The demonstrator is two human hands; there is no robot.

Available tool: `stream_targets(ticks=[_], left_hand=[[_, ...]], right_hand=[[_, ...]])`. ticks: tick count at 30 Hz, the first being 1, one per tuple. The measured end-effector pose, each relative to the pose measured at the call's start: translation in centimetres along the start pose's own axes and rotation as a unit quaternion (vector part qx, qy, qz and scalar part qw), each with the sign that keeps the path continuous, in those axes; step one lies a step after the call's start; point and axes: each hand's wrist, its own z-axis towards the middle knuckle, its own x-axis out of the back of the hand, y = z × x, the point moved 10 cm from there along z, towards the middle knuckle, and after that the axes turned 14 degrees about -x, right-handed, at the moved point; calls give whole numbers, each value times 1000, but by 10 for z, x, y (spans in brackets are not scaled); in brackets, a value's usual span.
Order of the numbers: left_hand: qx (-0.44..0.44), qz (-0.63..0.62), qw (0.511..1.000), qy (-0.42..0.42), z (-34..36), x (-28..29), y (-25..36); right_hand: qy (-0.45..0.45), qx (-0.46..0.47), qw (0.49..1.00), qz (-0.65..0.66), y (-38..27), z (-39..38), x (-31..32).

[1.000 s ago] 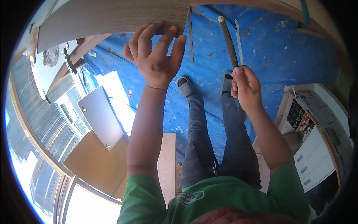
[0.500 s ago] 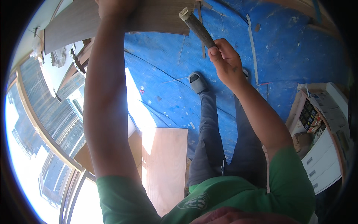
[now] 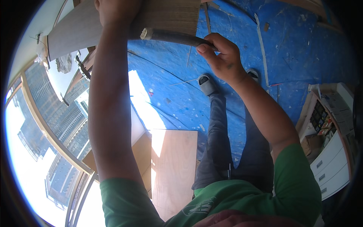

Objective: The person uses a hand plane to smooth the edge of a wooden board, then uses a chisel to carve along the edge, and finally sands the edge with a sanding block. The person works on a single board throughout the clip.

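My right hand [image 3: 224, 56] is closed on one end of a dark round stick [image 3: 172, 37] with a pale, rough tip, thumb pressed along it. The stick lies nearly level, along the near edge of a grey-brown wood-grain panel [image 3: 170, 15]; I cannot tell whether they touch. My left arm reaches up to the panel. The left hand [image 3: 118, 10] is over it at the top edge of the view, its fingers mostly cut off, so its grip is hidden.
Blue sheeting [image 3: 234, 22] covers the floor under my feet. A pale plywood board [image 3: 174, 166] stands close on my left, near a bright window [image 3: 30, 151]. To the right is a white drawer cabinet [image 3: 329, 166] with an open compartment of small items.
My right hand has swung the stick from a steep slant down to nearly level, its pale tip moving left to the panel's edge. The left hand stays over the panel.
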Motion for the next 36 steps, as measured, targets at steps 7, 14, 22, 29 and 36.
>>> stream_targets(ticks=[7, 14, 22, 29, 36], left_hand=[[-8, 10, 1000, -5, 0, 2, -2], [13, 16, 1000, -22, -1, 1, 0], [21, 9, 999, -24, -1, 1, 0], [11, 15, 999, -33, -1, 1, 4], [12, 21, 999, -38, -1, -2, 1]], right_hand=[[37, -117, 992, 5, 1, -13, 24], [13, -94, 993, -67, 2, -32, 23], [38, -197, 978, -55, 12, -30, 24], [16, -156, 984, -88, 5, -47, 35], [55, -180, 977, -103, -16, 1, 38]])
